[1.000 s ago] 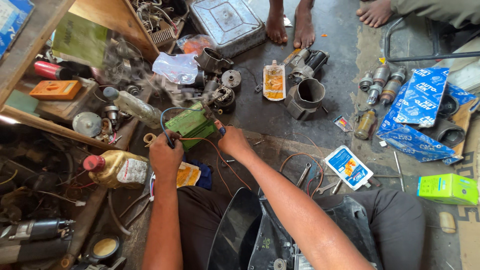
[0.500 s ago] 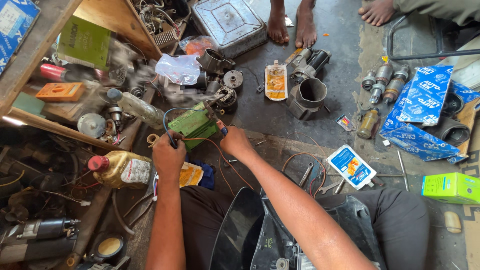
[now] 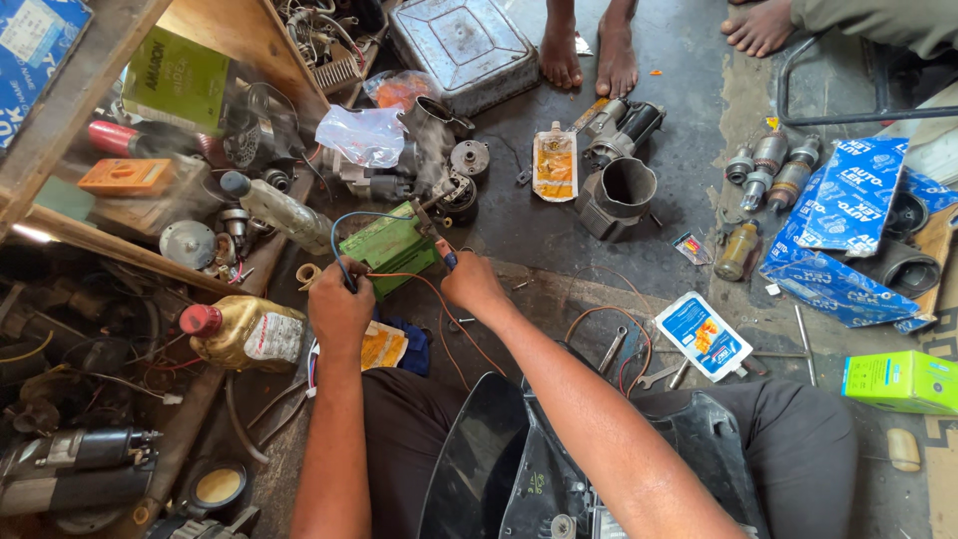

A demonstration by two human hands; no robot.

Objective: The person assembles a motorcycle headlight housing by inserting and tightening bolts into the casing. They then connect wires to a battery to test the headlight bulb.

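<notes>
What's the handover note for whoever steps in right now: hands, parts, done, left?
Left hand: closed around the blue wire beside the green box.
Right hand: pinching a red-tipped probe against the box's right edge; an orange wire runs from there.
Box sits on the floor, in front of a dismantled starter motor.
Done: both leads are at the box.
Left: cannot tell from the view if either lead is fastened.

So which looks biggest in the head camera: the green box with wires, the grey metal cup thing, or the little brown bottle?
1. Green rectangular box with wires, by both hands.
2. Grey metal cylindrical housing, nearly as big, so a close call.
3. Small brown bottle, clearly smallest.
</notes>
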